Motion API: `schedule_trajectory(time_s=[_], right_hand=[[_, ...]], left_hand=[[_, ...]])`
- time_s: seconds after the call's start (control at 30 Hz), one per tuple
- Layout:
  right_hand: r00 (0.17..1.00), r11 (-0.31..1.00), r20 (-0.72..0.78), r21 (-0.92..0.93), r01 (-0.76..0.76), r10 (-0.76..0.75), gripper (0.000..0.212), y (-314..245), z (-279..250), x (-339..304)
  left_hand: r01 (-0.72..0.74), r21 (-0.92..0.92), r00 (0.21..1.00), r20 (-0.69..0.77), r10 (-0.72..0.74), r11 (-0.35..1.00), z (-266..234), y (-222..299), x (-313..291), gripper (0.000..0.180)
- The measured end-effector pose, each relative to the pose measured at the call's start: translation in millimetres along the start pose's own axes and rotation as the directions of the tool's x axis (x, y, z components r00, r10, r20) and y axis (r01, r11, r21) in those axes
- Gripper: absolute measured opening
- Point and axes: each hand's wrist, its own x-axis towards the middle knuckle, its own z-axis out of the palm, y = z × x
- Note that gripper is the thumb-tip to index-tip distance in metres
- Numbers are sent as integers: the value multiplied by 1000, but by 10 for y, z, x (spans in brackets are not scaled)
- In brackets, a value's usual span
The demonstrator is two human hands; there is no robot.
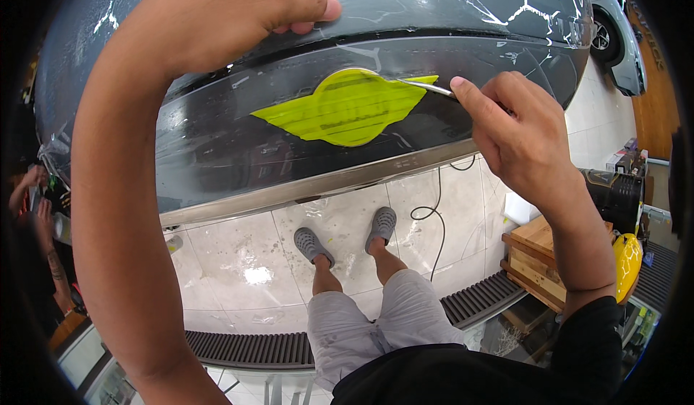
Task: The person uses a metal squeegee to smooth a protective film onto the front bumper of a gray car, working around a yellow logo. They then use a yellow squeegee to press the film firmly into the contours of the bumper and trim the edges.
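A bright yellow-green winged badge cover [347, 109] lies on the dark grey car panel [217, 145]. My right hand [524, 130], at the cover's right wing, is closed on a slim silver craft knife [437, 89]. The knife's thin tip lies along the upper edge of that wing, just right of the rounded middle. Higher up and to the left, my left hand [238, 11] is held over the upper bodywork with thumb and fingers pinched together. What the pinch holds, if anything, cannot be made out. Glossy, wet-looking reflections cover the bodywork.
A metallic trim strip [318, 188] runs along the panel's lower edge. A black cable [438, 213] loops on the tiled floor. Wooden boxes [536, 260], a black cylinder [611, 192] and a yellow glossy object [627, 264] stand at right. Another person's arm [54, 260] shows at far left.
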Motion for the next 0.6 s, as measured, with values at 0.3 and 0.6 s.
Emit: schedule_trajectory(time_s=[0.3,0.6], right_hand=[[996,989,21,123,-87,85,44,-102,64,-157],[987,971,65,183,-156,146,47,-214,93,-240]], left_hand=[[157,-10,984,83,-155,988,-62,139,92,20],[-407,-76,913,-10,407,910,146,-604,361,23]])
